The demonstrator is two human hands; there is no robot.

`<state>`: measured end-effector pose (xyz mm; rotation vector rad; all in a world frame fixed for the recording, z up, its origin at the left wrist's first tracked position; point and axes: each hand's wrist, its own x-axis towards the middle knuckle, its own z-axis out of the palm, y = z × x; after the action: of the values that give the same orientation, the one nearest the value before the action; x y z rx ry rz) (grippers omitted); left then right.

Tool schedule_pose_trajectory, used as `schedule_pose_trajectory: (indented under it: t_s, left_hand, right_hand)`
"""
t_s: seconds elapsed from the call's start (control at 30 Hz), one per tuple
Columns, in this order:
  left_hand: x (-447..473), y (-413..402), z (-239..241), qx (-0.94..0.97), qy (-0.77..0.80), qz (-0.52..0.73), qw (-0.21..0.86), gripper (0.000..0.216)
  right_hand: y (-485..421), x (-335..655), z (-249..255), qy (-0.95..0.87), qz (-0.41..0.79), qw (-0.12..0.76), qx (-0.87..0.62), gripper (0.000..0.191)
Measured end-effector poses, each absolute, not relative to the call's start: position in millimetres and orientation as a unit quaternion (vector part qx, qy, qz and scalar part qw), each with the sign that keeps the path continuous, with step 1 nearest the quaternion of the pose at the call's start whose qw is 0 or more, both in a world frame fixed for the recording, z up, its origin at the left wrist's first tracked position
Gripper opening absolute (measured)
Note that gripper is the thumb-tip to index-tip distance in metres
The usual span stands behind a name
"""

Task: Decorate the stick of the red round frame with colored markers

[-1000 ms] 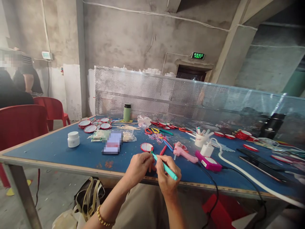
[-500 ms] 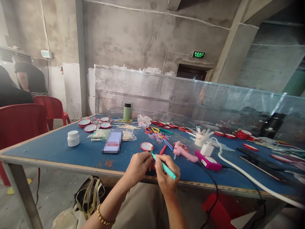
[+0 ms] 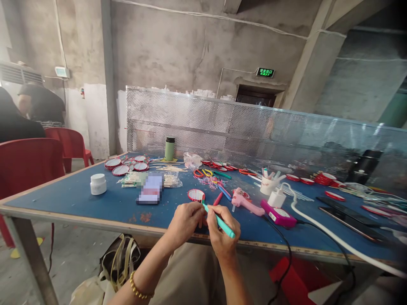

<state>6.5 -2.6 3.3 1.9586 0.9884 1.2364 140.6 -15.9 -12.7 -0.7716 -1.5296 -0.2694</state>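
My right hand (image 3: 222, 248) grips a teal marker pen (image 3: 226, 228) like a writing tool, its tip pointing up and left toward my left fingers. My left hand (image 3: 183, 220) is closed in a pinch beside that tip; what sits between its fingers is hidden. Just beyond the left fingertips is a small round drum (image 3: 196, 195) with a white face and a red rim. Whether the left hand holds it by a handle cannot be made out. To the right lie a red pen (image 3: 218, 198), a blue pen (image 3: 224, 193) and a pink hot glue gun (image 3: 246, 203).
On the blue table (image 3: 70, 207) stand a white jar (image 3: 98, 184), a phone (image 3: 150, 189) and a green bottle (image 3: 169, 149). Red-rimmed discs (image 3: 121, 170) are piled at the back left. A magenta box (image 3: 278, 214) and a white cable (image 3: 321, 233) occupy the right.
My hands and the marker pen stay almost exactly where they were. At the far left, a seated person's upper body has shifted slightly.
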Motion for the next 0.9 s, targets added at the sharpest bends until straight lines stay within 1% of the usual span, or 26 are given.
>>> schedule_pose_trajectory:
  t_s: [0.2,0.4,0.9]
  left_hand:
    - [7.0,-2.4,2.2,0.739,0.369,0.47,0.31,0.038]
    - [6.3,-0.9,3.5,0.739,0.357,0.469,0.326,0.035]
    - [6.2,-1.8,4.0,0.737,0.368,0.467,0.32,0.037]
  right_hand:
    - [-16.5,141.4,-12.4,-0.672,-0.12,0.644,-0.345,0.013]
    - [-16.6,142.7,-14.6,-0.651,-0.119,0.66,-0.355,0.013]
    - [-16.7,141.2,-13.7,-0.67,-0.118,0.65,-0.339,0.012]
